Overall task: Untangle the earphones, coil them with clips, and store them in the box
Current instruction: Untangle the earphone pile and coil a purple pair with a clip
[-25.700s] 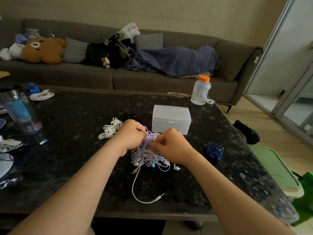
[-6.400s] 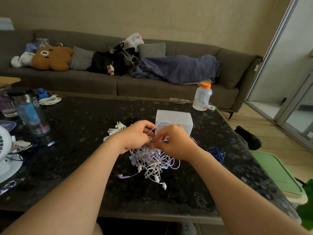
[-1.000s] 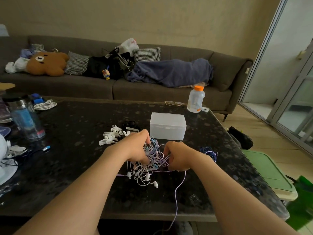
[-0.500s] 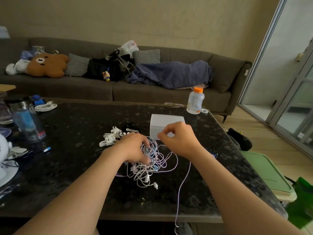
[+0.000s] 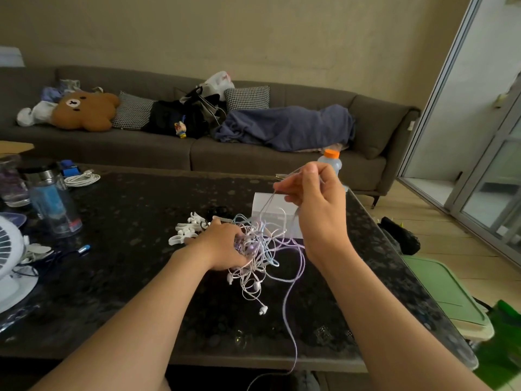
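A cord held up out of tangled earphones (image 5: 258,251) on a dark table (image 5: 127,221).
The left hand (image 5: 222,246) grips the tangle on the tabletop. The right hand (image 5: 313,204), raised above it, pinches a thin cord (image 5: 269,203). The white box (image 5: 272,214) stands just behind, partly hidden by that hand, and its contents cannot be seen. White clips (image 5: 187,230) lie to its left.

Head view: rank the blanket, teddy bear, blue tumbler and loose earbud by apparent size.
1. blanket
2. teddy bear and blue tumbler, about alike; the tumbler is nearer the camera
3. loose earbud
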`<act>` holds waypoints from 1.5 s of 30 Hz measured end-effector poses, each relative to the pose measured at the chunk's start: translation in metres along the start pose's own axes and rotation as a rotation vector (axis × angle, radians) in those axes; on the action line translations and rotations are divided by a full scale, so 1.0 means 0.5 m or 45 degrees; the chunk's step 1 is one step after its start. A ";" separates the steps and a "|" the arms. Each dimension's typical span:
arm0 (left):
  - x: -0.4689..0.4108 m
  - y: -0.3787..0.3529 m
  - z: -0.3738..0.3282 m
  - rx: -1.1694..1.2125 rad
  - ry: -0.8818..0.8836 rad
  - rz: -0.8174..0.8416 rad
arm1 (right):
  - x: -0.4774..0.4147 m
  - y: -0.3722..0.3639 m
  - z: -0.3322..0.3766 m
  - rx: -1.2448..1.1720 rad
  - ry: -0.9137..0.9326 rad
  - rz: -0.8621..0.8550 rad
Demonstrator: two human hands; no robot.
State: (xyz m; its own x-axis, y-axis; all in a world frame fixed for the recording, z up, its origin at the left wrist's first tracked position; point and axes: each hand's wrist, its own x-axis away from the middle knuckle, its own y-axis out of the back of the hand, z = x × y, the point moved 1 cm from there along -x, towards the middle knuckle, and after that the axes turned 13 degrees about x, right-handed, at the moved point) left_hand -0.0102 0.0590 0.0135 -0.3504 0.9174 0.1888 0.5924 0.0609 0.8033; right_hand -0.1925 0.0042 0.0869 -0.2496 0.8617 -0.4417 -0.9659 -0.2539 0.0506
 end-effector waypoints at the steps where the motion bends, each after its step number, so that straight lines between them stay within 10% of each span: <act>1: 0.000 0.000 -0.003 -0.011 -0.001 -0.009 | 0.003 -0.001 0.004 -0.037 0.000 0.010; 12: 0.016 0.009 -0.034 0.280 -0.362 0.112 | 0.003 0.005 0.001 0.021 -0.125 -0.109; 26: 0.006 0.032 -0.031 0.384 -0.514 -0.611 | -0.003 0.020 -0.032 0.512 -0.266 -0.072; 35: 0.017 0.028 -0.048 0.593 -0.066 -0.304 | -0.023 0.021 -0.063 0.599 -0.435 0.030; 45: 0.001 0.018 -0.013 0.507 -0.243 -0.200 | -0.029 0.030 -0.113 1.463 -0.453 0.466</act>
State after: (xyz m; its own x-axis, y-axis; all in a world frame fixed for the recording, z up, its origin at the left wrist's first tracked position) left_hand -0.0096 0.0573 0.0244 -0.3408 0.9385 -0.0549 0.7879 0.3170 0.5279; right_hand -0.1995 -0.0372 0.0434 -0.3468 0.9377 0.0194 -0.2933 -0.1281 0.9474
